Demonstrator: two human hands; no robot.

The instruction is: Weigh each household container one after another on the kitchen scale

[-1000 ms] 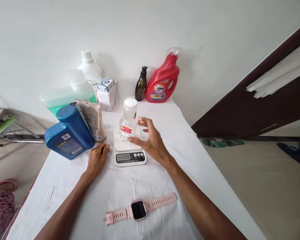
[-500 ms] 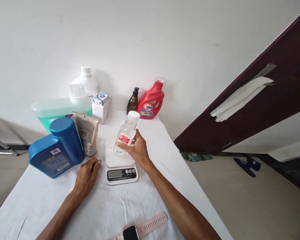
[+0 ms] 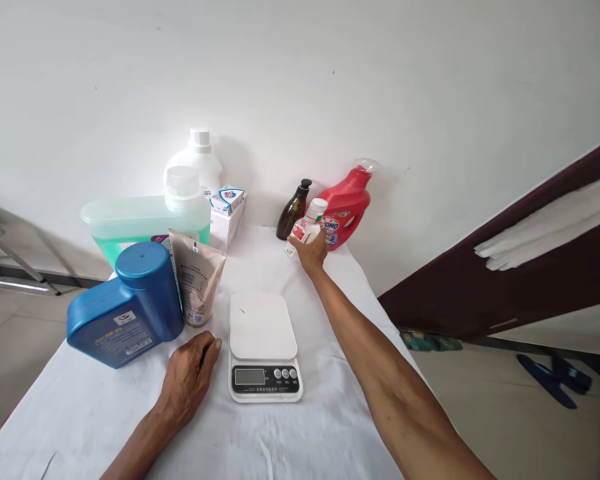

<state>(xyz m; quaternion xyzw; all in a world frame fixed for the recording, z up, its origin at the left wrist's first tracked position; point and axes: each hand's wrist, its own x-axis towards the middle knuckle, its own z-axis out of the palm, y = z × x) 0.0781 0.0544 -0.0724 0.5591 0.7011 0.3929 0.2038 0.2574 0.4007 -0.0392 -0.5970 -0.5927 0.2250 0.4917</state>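
My right hand [image 3: 314, 252] grips a small clear plastic bottle [image 3: 306, 229] with a white cap and a red-and-white label. It holds the bottle, slightly tilted, in front of the red OMO detergent jug [image 3: 347, 203] and a dark pump bottle [image 3: 294, 210]. A white digital kitchen scale [image 3: 264, 327] lies in the middle of the table with nothing on its plate except a small dark mark. Left of the scale, my left hand [image 3: 190, 370] rests on the cloth with its fingers curled in, apparently holding nothing. Close beyond it stands a beige squeeze tube [image 3: 197, 277].
A blue bottle [image 3: 130, 310], a jug of green liquid [image 3: 145, 217], a white bottle [image 3: 195, 160] and small white boxes [image 3: 229, 217] crowd the table's left side. The wall rises behind. At the right, a white cloth [image 3: 555, 217] hangs on the dark door [image 3: 525, 283].
My right hand has carried the clear bottle from above the scale to the back right, near the red jug. My left hand stays on the table. The view has shifted, so the watch is out of sight.
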